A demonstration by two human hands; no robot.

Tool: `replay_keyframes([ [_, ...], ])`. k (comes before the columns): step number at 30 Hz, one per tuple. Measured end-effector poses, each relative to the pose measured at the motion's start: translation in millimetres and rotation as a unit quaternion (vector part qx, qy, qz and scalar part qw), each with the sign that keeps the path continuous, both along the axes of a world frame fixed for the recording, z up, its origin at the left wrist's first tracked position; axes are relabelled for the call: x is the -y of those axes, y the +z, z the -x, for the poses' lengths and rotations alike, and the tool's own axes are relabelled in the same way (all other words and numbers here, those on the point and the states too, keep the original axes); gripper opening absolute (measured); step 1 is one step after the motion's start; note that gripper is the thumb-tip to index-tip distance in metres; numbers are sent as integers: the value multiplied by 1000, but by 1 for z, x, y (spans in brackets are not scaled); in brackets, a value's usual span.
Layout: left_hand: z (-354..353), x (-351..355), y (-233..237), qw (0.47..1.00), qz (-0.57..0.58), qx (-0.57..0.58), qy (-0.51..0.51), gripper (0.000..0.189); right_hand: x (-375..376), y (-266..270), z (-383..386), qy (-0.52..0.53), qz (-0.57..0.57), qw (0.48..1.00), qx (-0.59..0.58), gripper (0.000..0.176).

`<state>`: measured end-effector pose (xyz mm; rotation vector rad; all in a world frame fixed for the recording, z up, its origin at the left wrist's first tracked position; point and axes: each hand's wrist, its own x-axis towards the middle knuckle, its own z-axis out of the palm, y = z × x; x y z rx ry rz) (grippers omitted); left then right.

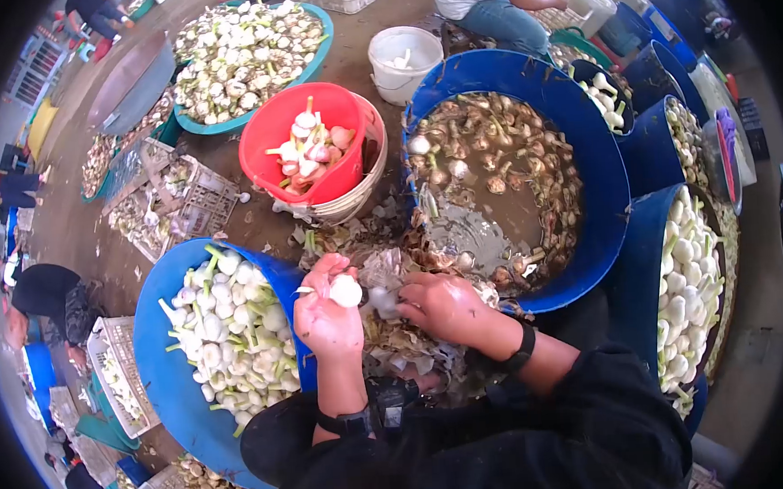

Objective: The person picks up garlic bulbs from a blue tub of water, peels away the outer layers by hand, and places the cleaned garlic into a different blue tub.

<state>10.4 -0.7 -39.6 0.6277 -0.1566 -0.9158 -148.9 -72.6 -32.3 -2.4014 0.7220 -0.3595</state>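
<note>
My left hand [327, 326] is closed around a white, peeled garlic bulb [345, 290], its short stem pointing left. Just to the right, my right hand [448, 307] has its fingers curled together, with blurred, pale garlic skin [382, 302] at the fingertips. A heap of loose garlic peelings [405, 341] lies below and between both hands. Beside my left hand stands a blue tub [162, 345] filled with clean white garlic bulbs [232, 328]. Beyond my right hand, a larger blue tub [615, 206] holds brownish unpeeled garlic [493, 151] in murky water.
A red basin [258, 150] with pinkish garlic rests on a white bucket [354, 204]. Behind are a white pail [388, 85] and a teal tub [324, 49] heaped with garlic. At right stands a blue tub [631, 258] of white bulbs. A person [494, 13] sits at the back.
</note>
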Motion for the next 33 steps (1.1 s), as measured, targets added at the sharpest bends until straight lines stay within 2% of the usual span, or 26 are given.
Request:
replay_keyframes([
  [1,3,2,5,999,-22,32,4,16,0,7,-7,-4,-4,1000,-1,20],
  [2,5,1,3,999,-28,31,-1,16,2,20,-14,-25,-105,993,45,20],
  [3,7,-1,0,995,-32,90,-6,17,3,26,-19,-49,-205,973,92,21],
  [4,9,-1,-1,988,-34,150,-14,18,2,22,-26,-58,-209,972,94,21],
  [5,12,1,0,983,-40,177,-18,17,4,16,-31,-22,-238,966,98,23],
  [6,13,5,-2,983,-37,178,-34,17,9,13,-31,10,-265,959,102,25],
  [7,12,8,-6,992,-77,102,-12,16,21,14,-27,26,-271,960,61,23],
  [8,10,13,-8,993,-118,27,12,15,31,-3,-21,10,-209,977,30,21],
  [10,-3,25,-7,988,-152,-27,-22,11,62,-35,-1,-42,-101,993,52,18],
  [12,-23,52,5,992,-114,-37,-41,19,105,-57,22,-113,-4,989,-93,19],
  [14,-54,90,14,987,-137,83,29,45,154,-102,45,-191,62,959,-202,21],
  [16,-69,114,34,959,-253,101,80,80,213,-149,71,-191,92,927,-309,22],
  [17,-76,110,30,964,-240,102,52,90,237,-178,86,-201,200,909,-304,25],
  [18,-74,104,23,951,-277,131,49,87,256,-202,98,-213,304,880,-297,27],
  [19,-60,98,20,940,-306,135,71,78,267,-218,106,-226,303,878,-293,27],
  [21,-30,68,4,915,-344,209,38,59,278,-240,119,-93,257,832,-483,34],
  [22,-3,59,6,899,-374,226,40,40,275,-252,121,-89,186,849,-487,33],
  [23,15,49,4,881,-404,245,15,33,267,-260,122,-82,115,861,-488,32],
  [24,29,40,3,856,-444,263,-13,32,255,-238,122,-82,8,883,-461,32],
  [25,36,34,-3,861,-441,249,-55,33,238,-212,120,-76,-100,894,-430,35],
  [27,43,20,-12,868,-431,217,-121,36,211,-245,115,-137,-81,953,-256,40],
  [29,52,25,-13,883,-400,171,-175,42,181,-150,95,-110,-207,957,-173,30],
  [30,54,29,-14,884,-381,152,-223,47,154,-134,87,-158,-307,938,-10,41],
  [31,58,34,-13,881,-377,141,-249,53,133,-100,79,-105,-263,959,29,40],
  [32,62,34,-14,896,-332,134,-262,56,105,-71,69,-112,-278,953,53,36],
  [33,65,34,-11,908,-320,83,-257,58,79,-57,60,-85,-367,924,59,34],
])
